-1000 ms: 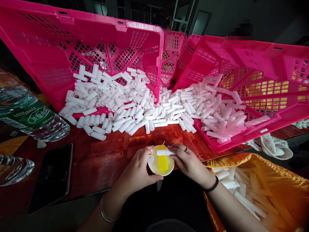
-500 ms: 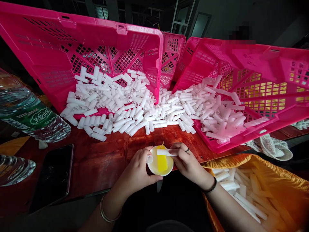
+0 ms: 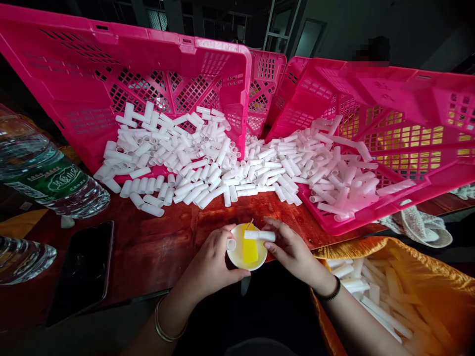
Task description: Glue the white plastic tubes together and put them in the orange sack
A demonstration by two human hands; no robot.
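Currently, the right hand (image 3: pixel 293 249) pinches a white tube (image 3: pixel 260 236), long axis crosswise above the bowl (image 3: pixel 257 262); the left hand (image 3: pixel 211 262), just beside, pinches a short tube (image 3: pixel 231 244) at the rim.

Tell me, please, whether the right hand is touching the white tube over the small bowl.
Touching. The head view shows the right hand pinching one end of the white tube between its fingertips, above the small bowl.

Small piecework workshop, dimly lit. Evidence: two pink plastic crates (image 3: pixel 122 89) tipped on a worn red bench (image 3: pixel 156 242), spilling hundreds of identical white tubes (image 3: pixel 208 158); orange sack (image 3: pixel 426 277) of longer tubes; water bottles (image 3: pixel 48 178), phone (image 3: pixel 83 269) alongside.
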